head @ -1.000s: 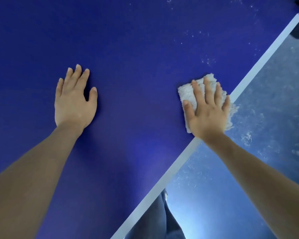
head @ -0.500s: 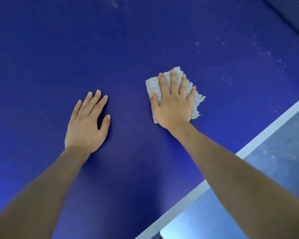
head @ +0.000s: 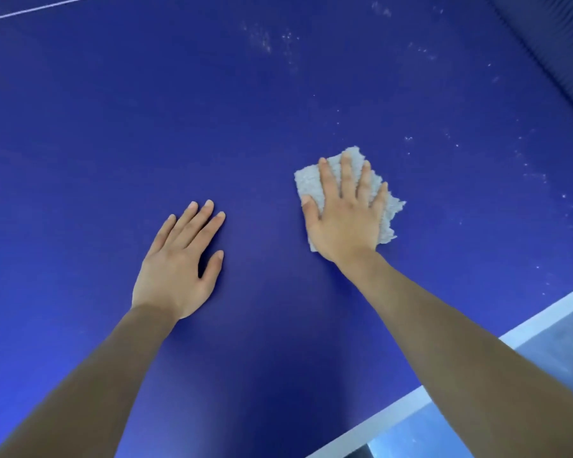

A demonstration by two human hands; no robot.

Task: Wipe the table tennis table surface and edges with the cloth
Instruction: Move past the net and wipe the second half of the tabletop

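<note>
Nearest, lower right: white edge (head: 394, 409) of the desk (head: 80, 143), running diagonally, floor (head: 559, 345) past it. Farther in: left hand (head: 176, 269) laid flat on the blue, fingers straight, holding nothing. Just right and a little farther: right hand (head: 344, 223) pressed flat on the cloth (head: 311, 180), fingers (head: 346, 173) spread, not curled round it. Cloth under the palm, showing ahead and at both sides. Beyond, up and right: white specks (head: 408, 138), likely next to wipe. Open blue ahead; dark ribbed band (head: 556, 61) far right.
</note>
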